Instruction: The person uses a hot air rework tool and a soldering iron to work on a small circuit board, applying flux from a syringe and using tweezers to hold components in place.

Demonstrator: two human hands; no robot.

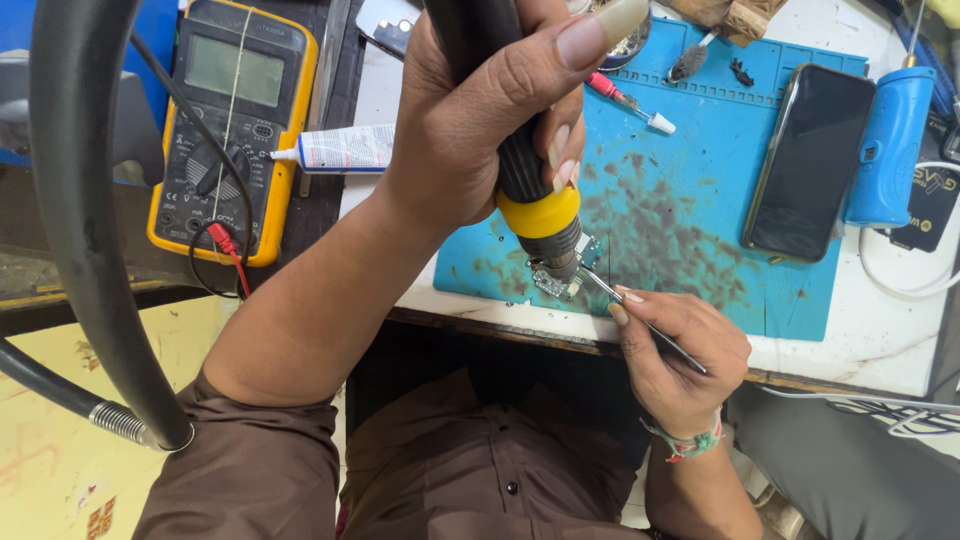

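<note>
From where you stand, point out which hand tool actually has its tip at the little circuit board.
Two do: the black hot-air handle with its yellow collar, in the left hand, and the thin metal tweezers in the right hand. The red-handled tool lies apart on the blue mat.

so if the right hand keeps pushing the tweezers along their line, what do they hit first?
The right hand points the tweezers up-left at the small circuit board on the blue mat. They would likely meet the board first, right below the hot-air tool's nozzle held by the left hand. Contact can't be judged.
</note>
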